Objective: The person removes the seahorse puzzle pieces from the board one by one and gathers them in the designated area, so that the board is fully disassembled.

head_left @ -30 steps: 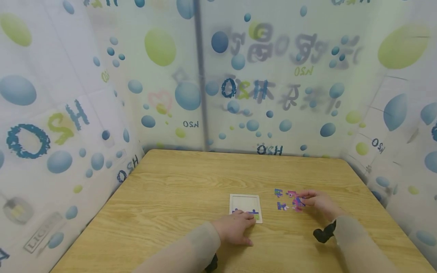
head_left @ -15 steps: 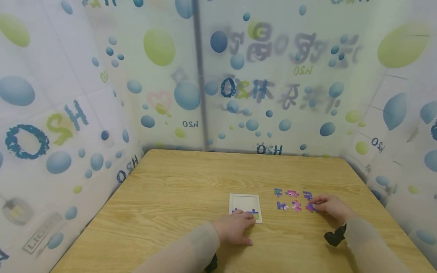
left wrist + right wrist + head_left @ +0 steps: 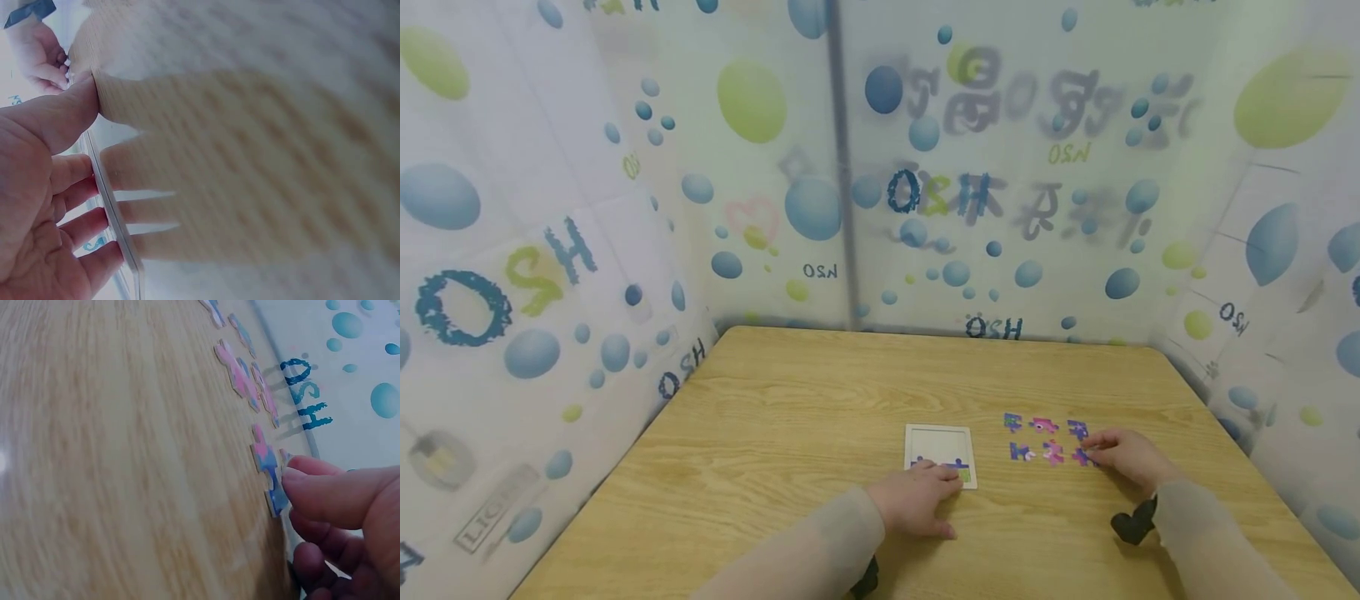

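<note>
My left hand [image 3: 917, 500] lies across the near part of a square puzzle board [image 3: 938, 439]. Its fingers [image 3: 94, 222] stretch over the board's edge. Part of a purple and green picture shows in the board's near part, partly hidden by the hand. To the right, my right hand [image 3: 1131, 457] has thumb and forefinger together at the right edge of the nearest right-hand puzzle piece [image 3: 1080, 457], pinching it there. That purple and pink piece lies flat on the table. Just behind it is another purple piece [image 3: 1077, 429], mostly hidden by my fingers in the right wrist view.
More loose pieces lie in two rows between board and right hand: a purple-green piece [image 3: 1012, 422], a pink piece [image 3: 1042, 426], a blue-purple piece [image 3: 1021, 452] and a pink-purple piece [image 3: 1053, 452]. The wooden table [image 3: 790, 392] meets a patterned curtain [image 3: 767, 208] behind.
My right hand has moved right and slightly nearer. Pieces that were bunched under its fingers now lie spread apart in two rows. The left hand has stayed on the board.
</note>
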The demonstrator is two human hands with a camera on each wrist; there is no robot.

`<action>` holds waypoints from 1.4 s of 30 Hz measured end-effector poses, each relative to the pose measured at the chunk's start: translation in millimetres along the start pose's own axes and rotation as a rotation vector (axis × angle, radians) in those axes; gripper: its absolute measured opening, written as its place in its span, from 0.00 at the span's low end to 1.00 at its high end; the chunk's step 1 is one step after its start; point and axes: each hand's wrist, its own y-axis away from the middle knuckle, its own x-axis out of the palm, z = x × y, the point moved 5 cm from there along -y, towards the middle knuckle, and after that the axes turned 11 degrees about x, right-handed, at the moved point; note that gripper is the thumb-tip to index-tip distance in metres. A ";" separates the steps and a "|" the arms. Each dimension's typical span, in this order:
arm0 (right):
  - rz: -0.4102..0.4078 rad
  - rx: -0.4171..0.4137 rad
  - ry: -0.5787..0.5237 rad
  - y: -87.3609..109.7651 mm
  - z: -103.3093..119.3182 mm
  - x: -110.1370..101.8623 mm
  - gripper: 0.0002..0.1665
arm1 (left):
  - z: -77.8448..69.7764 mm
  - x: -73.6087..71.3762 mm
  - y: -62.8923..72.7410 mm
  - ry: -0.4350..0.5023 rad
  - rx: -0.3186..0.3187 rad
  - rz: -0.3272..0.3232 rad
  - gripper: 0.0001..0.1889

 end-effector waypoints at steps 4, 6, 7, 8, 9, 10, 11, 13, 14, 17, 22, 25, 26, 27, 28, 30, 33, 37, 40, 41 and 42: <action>-0.021 0.005 0.005 -0.7 3.0 2.5 0.20 | -0.1 0.3 0.0 -0.004 0.007 0.001 0.37; -0.022 -0.004 0.002 -0.7 8.6 6.0 0.20 | -0.1 0.5 0.0 -0.011 0.010 0.000 0.37; -0.022 -0.010 -0.006 -0.5 12.9 8.2 0.20 | -0.1 0.6 0.0 -0.014 0.012 0.000 0.37; -0.017 -0.021 -0.018 0.2 18.0 10.7 0.20 | -0.3 0.5 0.1 -0.016 0.014 0.000 0.37; -0.012 -0.027 -0.027 0.5 23.3 13.8 0.20 | -0.2 0.7 0.0 -0.020 0.015 0.000 0.37; -0.004 -0.031 -0.046 0.6 29.0 17.4 0.20 | 0.0 0.9 -0.2 -0.021 0.014 0.000 0.37; 0.006 -0.040 -0.067 0.6 34.9 21.2 0.20 | 0.1 1.1 -0.3 -0.023 0.015 -0.001 0.37; 0.020 -0.047 -0.097 -0.2 46.6 29.8 0.20 | 0.2 1.0 -0.2 -0.024 0.014 -0.002 0.37; 0.026 -0.048 -0.111 -1.2 52.0 35.1 0.19 | 0.4 1.2 -0.4 -0.024 0.013 -0.003 0.37; 0.040 -0.034 -0.144 -3.7 67.6 51.8 0.17 | 0.7 1.4 -0.4 -0.023 0.016 -0.006 0.37; 0.036 -0.065 -0.104 -5.2 94.5 82.5 0.11 | 1.9 2.4 -0.7 -0.020 0.019 -0.006 0.37; 0.043 -0.109 -0.063 -3.9 109.0 100.9 0.08 | 2.1 2.8 -0.8 -0.020 0.023 -0.007 0.36; 0.052 -0.124 -0.056 -2.8 113.1 106.9 0.07 | 2.0 3.0 -0.7 -0.022 0.026 -0.009 0.36; 0.058 -0.133 -0.048 -1.7 116.5 112.6 0.05 | 1.8 2.8 -0.8 -0.024 0.032 -0.013 0.36; 0.067 -0.148 -0.037 -1.2 119.4 118.4 0.04 | 1.3 2.6 -0.8 -0.028 0.038 -0.017 0.36; 0.088 -0.172 -0.025 -0.1 124.1 127.9 0.03 | 0.9 1.9 -1.0 -0.031 0.048 -0.025 0.36; 0.124 -0.215 -0.016 0.8 127.1 137.7 0.03 | 0.6 1.8 -1.6 -0.034 0.055 -0.030 0.36; 0.168 -0.248 -0.044 2.1 126.9 142.8 0.06 | 0.8 1.8 -2.3 -0.034 0.059 -0.029 0.37; 0.172 -0.241 -0.046 2.2 126.4 144.5 0.06 | 1.4 1.5 -1.9 -0.018 0.062 -0.026 0.37; 0.170 -0.234 -0.044 2.1 126.4 144.9 0.06 | 1.9 1.4 -2.0 -0.016 0.068 -0.028 0.36; 0.170 -0.225 -0.040 2.4 126.7 145.2 0.06 | 2.5 1.7 -1.8 -0.013 0.071 -0.029 0.36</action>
